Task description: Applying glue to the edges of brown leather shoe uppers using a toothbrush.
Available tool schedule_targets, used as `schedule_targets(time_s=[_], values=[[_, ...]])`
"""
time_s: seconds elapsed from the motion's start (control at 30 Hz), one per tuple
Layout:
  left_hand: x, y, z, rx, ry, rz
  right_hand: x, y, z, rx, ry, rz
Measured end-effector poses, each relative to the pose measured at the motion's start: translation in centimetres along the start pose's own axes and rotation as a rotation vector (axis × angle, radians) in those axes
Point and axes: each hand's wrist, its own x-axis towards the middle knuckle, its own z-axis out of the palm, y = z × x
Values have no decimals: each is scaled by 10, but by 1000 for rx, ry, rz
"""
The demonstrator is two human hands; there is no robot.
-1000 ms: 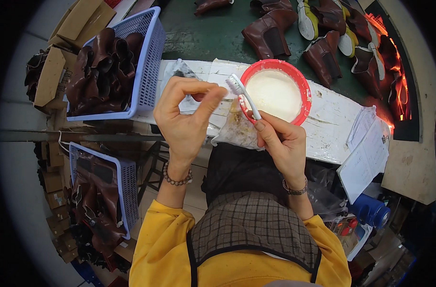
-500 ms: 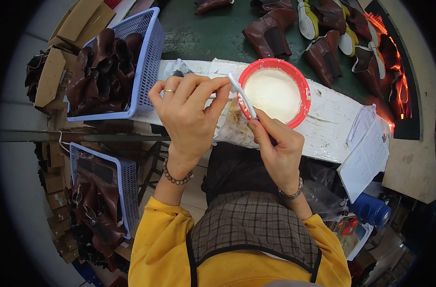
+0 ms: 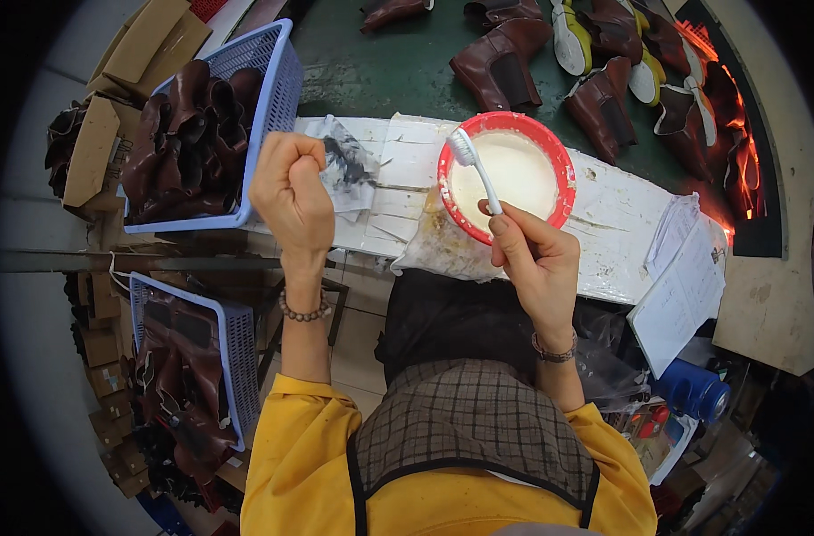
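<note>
A white toothbrush is pinched by its handle in my right hand, bristle end up and tilted to the left. Its head sits in front of the left rim of a red bowl, which holds a thick cream-white liquid. My left hand is closed in a fist above the left part of the bench; anything inside it is hidden. Beside that fist lies a translucent sheet with dark smears.
Blue baskets with brown boots stand at the left, one high and one lower. More brown boots lie on the green surface beyond the white bench. Papers hang at the right; orange glowing heat shows behind them.
My left hand has let go of the toothbrush's head and moved left, closing into a fist. The toothbrush has swung more upright, its bristles now showing, and my right hand has shifted slightly right.
</note>
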Motion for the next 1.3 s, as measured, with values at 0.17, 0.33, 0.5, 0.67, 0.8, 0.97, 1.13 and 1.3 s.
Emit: schedule_targets(time_s=[0.17,0.33,0.5,0.67,0.8,0.97,1.13,1.3], values=[[-24,-14,-5,-107,-46,-179,4,-1,0,199,-140,111],[-29,-2,-2,-239,-104,-341,9,3,-7,601,-302,375],[-37,-7,-5,-324,-84,-177,8,4,0,665,-328,416],[-42,31,5,-470,-212,-472,9,6,2,677,-391,403],[-41,50,7,-441,-446,-484,5,2,16,516,-357,295],[-47,48,7,-543,-579,-519,0,-2,22,281,-300,147],[-48,46,6,-331,-558,-204,-1,-2,23,124,-259,120],[-57,35,4,-262,-385,-150,-1,-2,23,182,-285,173]])
